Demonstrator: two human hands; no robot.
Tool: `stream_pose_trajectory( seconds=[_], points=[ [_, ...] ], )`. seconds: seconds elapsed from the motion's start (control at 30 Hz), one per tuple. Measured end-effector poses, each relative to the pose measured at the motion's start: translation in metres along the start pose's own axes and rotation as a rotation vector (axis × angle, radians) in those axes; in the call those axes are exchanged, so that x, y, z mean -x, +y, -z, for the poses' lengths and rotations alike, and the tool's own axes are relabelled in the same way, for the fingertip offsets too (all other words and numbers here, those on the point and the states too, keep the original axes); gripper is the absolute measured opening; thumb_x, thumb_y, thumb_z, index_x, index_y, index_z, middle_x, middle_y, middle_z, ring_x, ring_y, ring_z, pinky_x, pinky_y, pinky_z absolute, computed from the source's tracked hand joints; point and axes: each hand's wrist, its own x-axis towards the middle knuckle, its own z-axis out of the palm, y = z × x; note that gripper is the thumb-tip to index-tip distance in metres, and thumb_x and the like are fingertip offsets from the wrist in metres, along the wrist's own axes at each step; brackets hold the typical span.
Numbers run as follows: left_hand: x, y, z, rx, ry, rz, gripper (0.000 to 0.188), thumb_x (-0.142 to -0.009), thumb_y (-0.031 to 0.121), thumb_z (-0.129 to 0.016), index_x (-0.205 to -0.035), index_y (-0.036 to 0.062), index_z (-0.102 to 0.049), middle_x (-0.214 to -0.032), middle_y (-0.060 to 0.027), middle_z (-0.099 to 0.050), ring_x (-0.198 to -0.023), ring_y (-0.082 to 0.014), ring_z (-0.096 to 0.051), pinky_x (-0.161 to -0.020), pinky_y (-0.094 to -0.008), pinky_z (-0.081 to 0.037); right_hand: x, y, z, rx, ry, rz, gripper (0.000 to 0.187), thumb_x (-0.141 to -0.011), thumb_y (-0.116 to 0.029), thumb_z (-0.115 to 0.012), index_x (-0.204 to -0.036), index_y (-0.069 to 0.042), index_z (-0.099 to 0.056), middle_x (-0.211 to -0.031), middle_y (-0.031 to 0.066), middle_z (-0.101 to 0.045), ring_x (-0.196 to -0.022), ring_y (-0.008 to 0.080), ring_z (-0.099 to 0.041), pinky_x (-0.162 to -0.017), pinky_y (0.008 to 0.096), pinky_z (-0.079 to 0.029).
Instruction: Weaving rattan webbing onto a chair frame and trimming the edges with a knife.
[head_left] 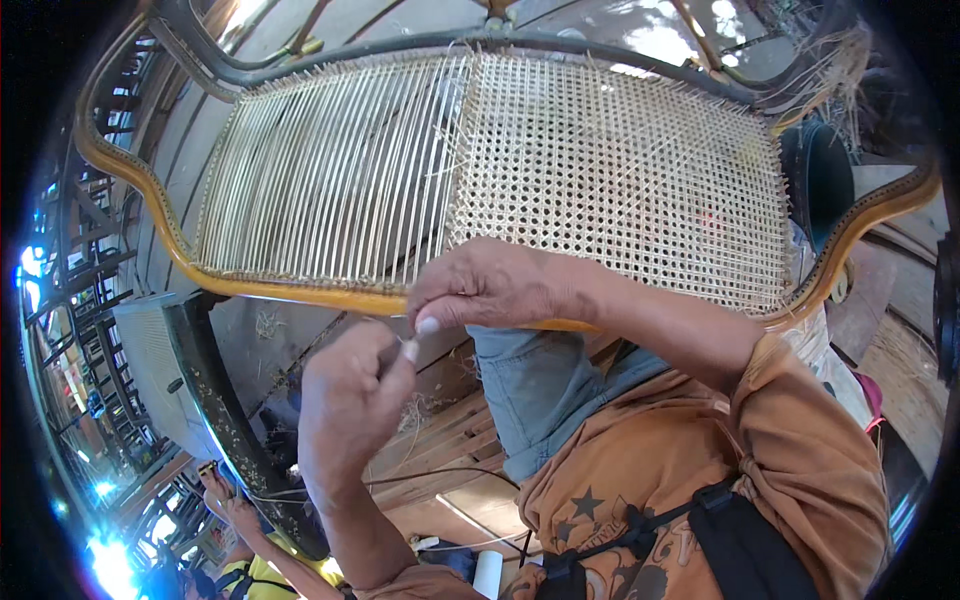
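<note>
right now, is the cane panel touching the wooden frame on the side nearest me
Touching. The head view shows strands of the cane panel running into the inner edge of the wooden frame, left of your right hand.

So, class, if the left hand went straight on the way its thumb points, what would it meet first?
Probably the right hand: its thumb tip appears just ahead of the left hand. The wooden frame seems to lie beyond, though one picture leaves depth unclear.
</note>
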Motion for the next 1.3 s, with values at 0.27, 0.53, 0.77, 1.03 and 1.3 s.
stream_pose_trajectory(
  seconds=[0.27,0.53,0.77,1.03,1.3],
  points=[
    [-0.063,-0.006,-0.061,-0.317,0.012,-0.003,0.034,-0.089,0.033,-0.048,-0.080,0.0012,-0.059,-0.076,-0.0216,-0.062,-0.076,-0.0388,-0.061,-0.069,-0.0500,-0.046,0.049,0.037,0.027,0.671,0.258,-0.443,0.019,-0.082,-0.021,-0.057,-0.089,-0.006,-0.065,-0.084,0.0150,-0.066,-0.080,0.0320,-0.063,-0.073,0.0404,-0.050],
    [-0.100,-0.011,-0.084,-0.602,-0.178,-0.156,0.027,-0.086,0.025,-0.050,-0.089,0.0009,-0.063,-0.086,-0.0203,-0.065,-0.083,-0.0359,-0.064,-0.074,-0.0445,-0.050,0.056,0.056,0.006,0.632,0.481,-0.619,0.021,-0.080,-0.026,-0.057,-0.088,-0.010,-0.069,-0.085,0.0167,-0.066,-0.082,0.0338,-0.064,-0.075,0.0425,-0.050],
    [-0.109,0.013,-0.087,-0.803,-0.302,-0.090,0.021,-0.076,0.016,-0.058,-0.090,0.0033,-0.068,-0.092,-0.0177,-0.067,-0.088,-0.0312,-0.066,-0.076,-0.0415,-0.052,0.051,0.054,-0.008,0.566,0.569,-0.765,0.021,-0.079,-0.023,-0.054,-0.086,-0.010,-0.069,-0.090,0.0168,-0.066,-0.085,0.0347,-0.063,-0.077,0.0419,-0.050],
    [-0.111,0.038,-0.081,-0.793,-0.346,-0.117,0.022,-0.075,0.011,-0.056,-0.091,0.0024,-0.068,-0.093,-0.0180,-0.067,-0.088,-0.0313,-0.066,-0.076,-0.0410,-0.052,0.054,0.065,-0.009,0.681,0.686,-0.669,0.021,-0.074,-0.024,-0.057,-0.078,-0.006,-0.066,-0.074,0.0206,-0.063,-0.072,0.0368,-0.062,-0.067,0.0431,-0.049],
    [-0.117,0.045,-0.103,-0.825,-0.389,-0.141,0.024,-0.077,0.012,-0.055,-0.096,0.0047,-0.068,-0.101,-0.0155,-0.067,-0.093,-0.0300,-0.065,-0.079,-0.0413,-0.052,0.047,0.059,-0.013,0.680,0.515,-0.762,0.023,-0.078,-0.019,-0.054,-0.088,-0.005,-0.069,-0.089,0.0222,-0.066,-0.086,0.0369,-0.064,-0.076,0.0444,-0.051]
  ],
)
